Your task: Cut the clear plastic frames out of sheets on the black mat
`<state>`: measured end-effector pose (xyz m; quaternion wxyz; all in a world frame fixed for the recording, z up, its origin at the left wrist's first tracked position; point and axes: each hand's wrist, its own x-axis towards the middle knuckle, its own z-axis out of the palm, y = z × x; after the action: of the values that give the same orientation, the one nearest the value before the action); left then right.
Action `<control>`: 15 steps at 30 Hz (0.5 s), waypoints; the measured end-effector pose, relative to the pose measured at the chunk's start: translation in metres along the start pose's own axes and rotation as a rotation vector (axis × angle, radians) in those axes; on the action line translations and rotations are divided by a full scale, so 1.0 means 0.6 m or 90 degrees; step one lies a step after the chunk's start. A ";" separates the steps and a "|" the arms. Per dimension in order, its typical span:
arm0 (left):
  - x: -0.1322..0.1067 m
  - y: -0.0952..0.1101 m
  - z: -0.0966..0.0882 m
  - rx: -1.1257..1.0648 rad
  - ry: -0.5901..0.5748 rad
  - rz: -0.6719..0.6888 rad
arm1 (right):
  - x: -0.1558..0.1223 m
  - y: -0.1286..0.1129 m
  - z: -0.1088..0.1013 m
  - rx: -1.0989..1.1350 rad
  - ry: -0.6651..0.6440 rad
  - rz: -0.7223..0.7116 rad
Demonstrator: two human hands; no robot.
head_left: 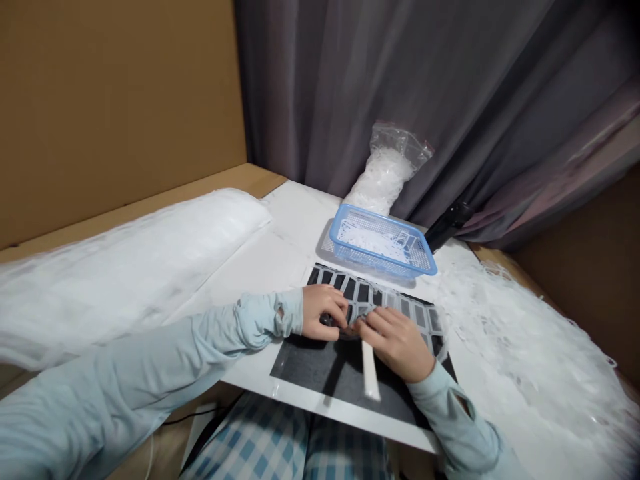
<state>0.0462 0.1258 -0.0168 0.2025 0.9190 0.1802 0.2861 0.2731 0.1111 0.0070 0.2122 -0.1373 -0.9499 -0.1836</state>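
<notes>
A translucent white sheet of linked rectangular frames lies across the black mat before me. My left hand rests on its near edge with fingers curled, and a small dark rounded object shows under them. Close beside it, my right hand is closed in a pinch at the same edge. From beneath its fingers a white stick-like handle points down toward me; its other end is hidden. Between the fingertips the details are too small to make out.
Beyond the mat stands a blue basket with small white pieces in it, before a clear bag of white pieces. A large translucent white bundle lies left. A loose white heap spreads right. A black object leans near the curtain.
</notes>
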 end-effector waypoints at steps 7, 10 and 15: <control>0.001 0.005 0.000 -0.032 0.011 -0.006 | -0.053 0.064 -0.011 0.004 0.115 0.347; 0.002 0.011 0.002 0.002 0.019 0.010 | -0.068 0.070 -0.010 0.138 0.196 0.452; 0.002 0.013 0.003 0.033 0.005 0.020 | -0.059 0.053 -0.005 0.470 0.185 0.529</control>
<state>0.0502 0.1190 -0.0140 0.1732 0.9256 0.1742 0.2881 0.3156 0.1319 0.0026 0.4287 -0.3891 -0.7786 0.2418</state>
